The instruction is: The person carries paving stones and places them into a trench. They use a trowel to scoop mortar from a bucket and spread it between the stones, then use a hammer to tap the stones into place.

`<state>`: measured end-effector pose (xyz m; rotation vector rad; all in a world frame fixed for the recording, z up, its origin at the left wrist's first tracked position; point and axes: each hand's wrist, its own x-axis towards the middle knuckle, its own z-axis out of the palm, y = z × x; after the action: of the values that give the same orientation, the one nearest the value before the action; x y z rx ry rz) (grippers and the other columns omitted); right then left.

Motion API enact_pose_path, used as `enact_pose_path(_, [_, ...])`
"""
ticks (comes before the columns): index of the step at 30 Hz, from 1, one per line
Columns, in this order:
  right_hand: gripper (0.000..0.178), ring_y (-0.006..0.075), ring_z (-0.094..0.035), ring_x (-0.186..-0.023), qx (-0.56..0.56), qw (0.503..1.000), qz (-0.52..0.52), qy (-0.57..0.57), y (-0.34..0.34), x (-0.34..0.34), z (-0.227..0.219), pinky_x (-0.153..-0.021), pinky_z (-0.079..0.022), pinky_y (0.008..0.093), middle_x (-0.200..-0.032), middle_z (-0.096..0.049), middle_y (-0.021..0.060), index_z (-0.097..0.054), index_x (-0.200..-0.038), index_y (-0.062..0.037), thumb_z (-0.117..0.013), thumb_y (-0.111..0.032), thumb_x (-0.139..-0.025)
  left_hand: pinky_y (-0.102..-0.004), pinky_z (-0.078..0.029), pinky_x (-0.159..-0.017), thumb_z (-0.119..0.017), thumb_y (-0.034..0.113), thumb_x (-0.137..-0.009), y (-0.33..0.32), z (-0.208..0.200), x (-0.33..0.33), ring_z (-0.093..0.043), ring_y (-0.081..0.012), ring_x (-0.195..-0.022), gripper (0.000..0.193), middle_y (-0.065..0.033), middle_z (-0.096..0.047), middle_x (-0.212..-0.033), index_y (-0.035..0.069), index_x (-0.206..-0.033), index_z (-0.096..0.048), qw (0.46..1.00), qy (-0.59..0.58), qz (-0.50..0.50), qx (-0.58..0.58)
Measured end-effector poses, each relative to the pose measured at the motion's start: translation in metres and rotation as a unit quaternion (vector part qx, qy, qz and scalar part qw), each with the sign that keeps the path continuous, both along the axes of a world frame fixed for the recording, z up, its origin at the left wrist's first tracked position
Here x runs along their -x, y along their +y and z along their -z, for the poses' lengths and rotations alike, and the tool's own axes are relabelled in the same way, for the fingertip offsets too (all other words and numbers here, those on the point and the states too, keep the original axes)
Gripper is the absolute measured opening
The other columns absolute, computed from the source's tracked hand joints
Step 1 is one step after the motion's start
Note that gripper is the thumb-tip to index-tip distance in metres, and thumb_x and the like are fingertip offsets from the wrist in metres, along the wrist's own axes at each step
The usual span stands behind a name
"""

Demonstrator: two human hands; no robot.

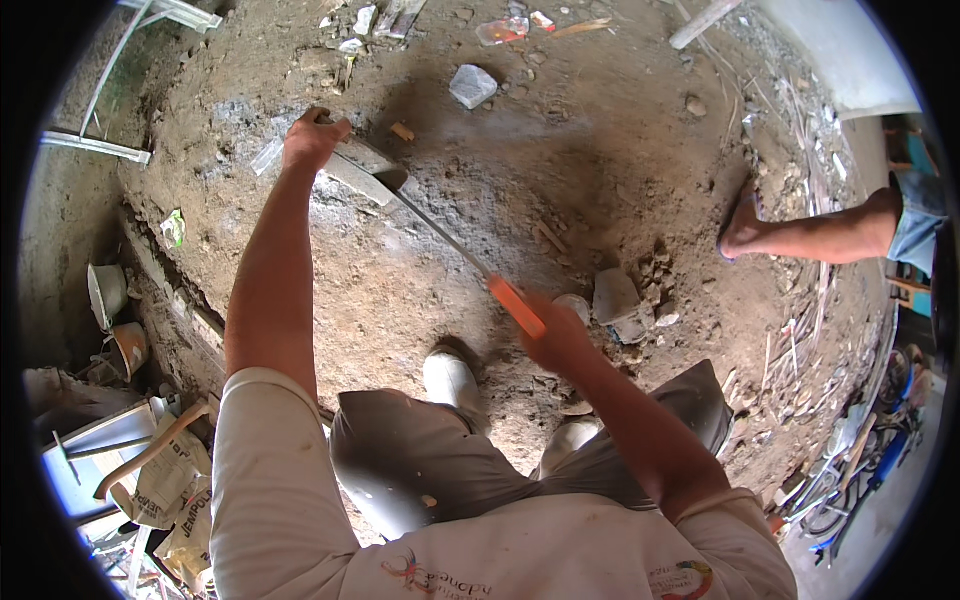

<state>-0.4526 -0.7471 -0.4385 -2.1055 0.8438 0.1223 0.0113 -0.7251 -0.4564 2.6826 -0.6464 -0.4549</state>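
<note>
From where I stood, the left hand (316, 138) clamped a grey block (360, 178) ahead of the boots (452, 380); the right hand (556, 335) gripped an orange-handled tool (512, 300), apparently cutting. The next stroke seemingly called for steadiness.

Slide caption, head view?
Left hand holds a grey angular piece; right hand grips an orange-handled metal tool over brown dirt floor.

The dirt floor (600, 160) bears a pale chunk (473, 87), rubble (615, 296), probably a wrapper (503, 31).
</note>
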Motion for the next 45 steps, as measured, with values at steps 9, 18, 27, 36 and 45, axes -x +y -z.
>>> enact_pose_path(9, [0.035, 0.0378, -0.067, -0.073, -0.004, 0.999, -0.004, -0.038, -0.025, 0.023, 0.005, -0.063, -0.054, 0.0475, -0.081, -0.067, 0.0184, -0.059, -0.115, -0.0106, -0.064, -0.011, -0.081, -0.0373, -0.046, -0.098, -0.067, 0.046, -0.073, 0.003, 0.021, -0.045, -0.061, -0.0287, -0.113, 0.06, -0.0127, -0.066, -0.122, 0.015, -0.124, -0.064, 0.998, 0.054, -0.007, 0.0])
enact_pose_path(18, [0.02, 0.0421, -0.062, -0.07, -0.02, 1.0, 0.015, 0.001, -0.007, 0.051, -0.023, -0.062, -0.049, 0.0475, -0.077, -0.062, 0.0197, -0.058, -0.099, -0.0057, -0.06, -0.007, -0.079, -0.0367, -0.048, -0.096, -0.068, 0.044, -0.073, 0.005, 0.019, -0.049, -0.063, -0.028, -0.108, 0.056, -0.0127, -0.068, -0.115, 0.012, -0.119, -0.067, 0.997, 0.078, 0.018, 0.008])
enact_pose_path(27, [0.027, 0.0373, -0.065, -0.068, -0.015, 0.999, 0.029, -0.022, -0.002, 0.099, -0.013, -0.06, -0.052, 0.044, -0.077, -0.065, 0.016, -0.061, -0.105, -0.0106, -0.066, -0.01, -0.078, -0.0367, -0.047, -0.095, -0.07, 0.043, -0.076, 0.017, 0.034, -0.059, -0.064, -0.028, -0.104, 0.053, -0.0131, -0.069, -0.113, 0.01, -0.117, -0.068, 0.995, 0.087, -0.021, 0.048])
enact_pose_path(36, [0.017, 0.0371, -0.064, -0.07, 0.008, 0.999, 0.01, 0.045, -0.015, 0.096, -0.022, -0.06, -0.051, 0.0449, -0.077, -0.063, 0.014, -0.057, -0.093, -0.0109, -0.067, -0.01, -0.079, -0.0428, -0.044, -0.099, -0.073, 0.066, -0.071, 0.038, 0.041, -0.071, -0.057, -0.0352, -0.116, 0.08, -0.0192, -0.062, -0.124, 0.009, -0.126, -0.06, 0.993, 0.111, 0.015, 0.032])
enact_pose_path(45, [0.046, 0.0347, -0.06, -0.095, 0.009, 0.982, -0.12, 0.142, 0.006, 0.106, -0.005, -0.081, -0.049, 0.0455, -0.101, -0.06, 0.0157, -0.053, -0.115, -0.0057, -0.069, -0.007, -0.073, -0.0391, -0.058, -0.085, -0.084, 0.057, -0.058, 0.106, 0.004, 0.033, -0.064, -0.0263, -0.101, 0.09, -0.0128, -0.064, -0.114, 0.009, -0.128, -0.054, 1.0, -0.003, -0.001, 0.012])
